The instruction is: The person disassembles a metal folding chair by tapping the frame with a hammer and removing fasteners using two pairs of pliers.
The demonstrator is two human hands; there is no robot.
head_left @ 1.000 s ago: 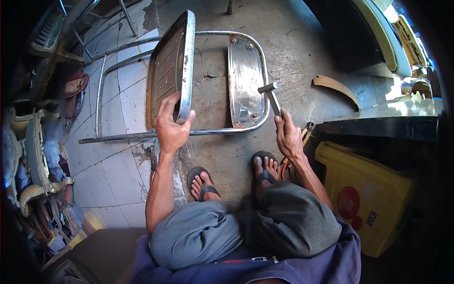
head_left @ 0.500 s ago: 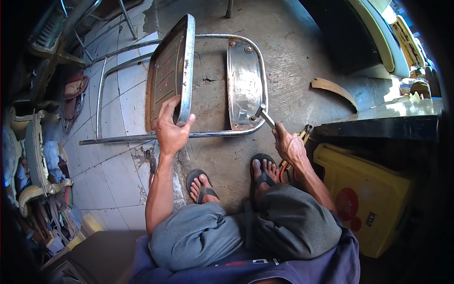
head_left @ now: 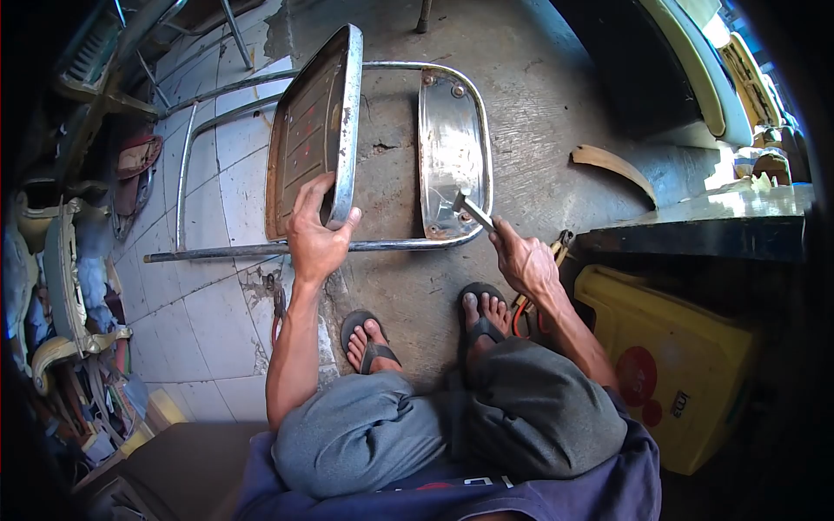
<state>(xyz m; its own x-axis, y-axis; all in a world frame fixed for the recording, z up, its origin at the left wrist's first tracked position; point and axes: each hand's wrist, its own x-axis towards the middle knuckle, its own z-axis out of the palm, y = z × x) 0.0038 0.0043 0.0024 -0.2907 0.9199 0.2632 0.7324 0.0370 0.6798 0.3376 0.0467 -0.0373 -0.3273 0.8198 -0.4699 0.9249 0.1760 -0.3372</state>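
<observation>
The frame [head_left: 391,245] lies on the floor [head_left: 539,130] ahead of me, long axis running left to right, its tubes chromed but stained. Across it the pan [head_left: 304,143] stands tilted on edge, rusty brown inside with a bright, chipped rim; my left hand [head_left: 317,239] has its near corner clasped between fingers and thumb. At the frame's rounded right end sits the plate [head_left: 452,139], shiny, brown along its edges, long axis pointing away from me. It lies ahead and to the left of my right hand [head_left: 526,260], the nearer one. That grip is closed around the hammer [head_left: 477,212], whose handle slants forward-left, its head over the plate's near end; I cannot tell whether they touch.
</observation>
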